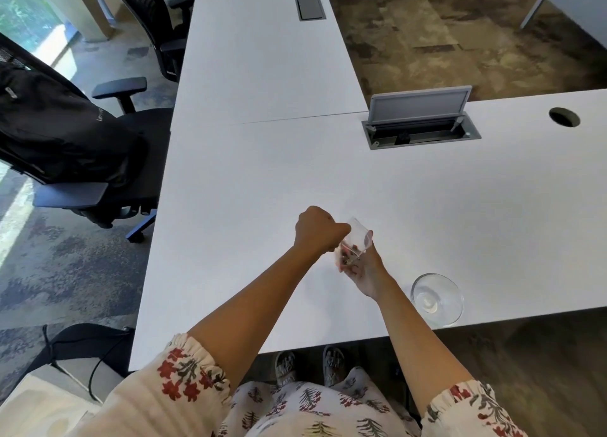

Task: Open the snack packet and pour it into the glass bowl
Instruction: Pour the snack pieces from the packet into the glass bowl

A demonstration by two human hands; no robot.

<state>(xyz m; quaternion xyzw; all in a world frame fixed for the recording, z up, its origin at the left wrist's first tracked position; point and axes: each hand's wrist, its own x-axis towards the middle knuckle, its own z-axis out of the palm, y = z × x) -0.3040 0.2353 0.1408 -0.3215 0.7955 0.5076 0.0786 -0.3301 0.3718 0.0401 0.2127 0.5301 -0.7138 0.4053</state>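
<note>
**Two hands on one clear packet, bowl waiting to the right**

Both of our hands meet above the white desk (262,180), and the snack packet (356,244) sits between them. Our left hand (318,229) is curled into a fist, knuckles up, with its thumb and fingers pinched onto the packet's upper left edge. Our right hand (364,269) comes in from below, palm turned up, fingers wrapped around the packet's lower end so that it cradles the part where the snack has settled. The packet is transparent, tilted with its top pointing up and to the right, and the dark reddish pieces are gathered at its bottom, just against our right fingers. We cannot tell whether its top is already torn or still sealed.

The glass bowl (438,300) stands upright on the desk near the front edge, to the right of our right wrist and apart from both hands. It looks empty, though the glass glare makes that hard to judge.

Farther back, an open cable hatch (420,126) is set into the desk with its lid raised. To our left, a black backpack (62,131) rests on an office chair (108,190) beside the desk.
</note>
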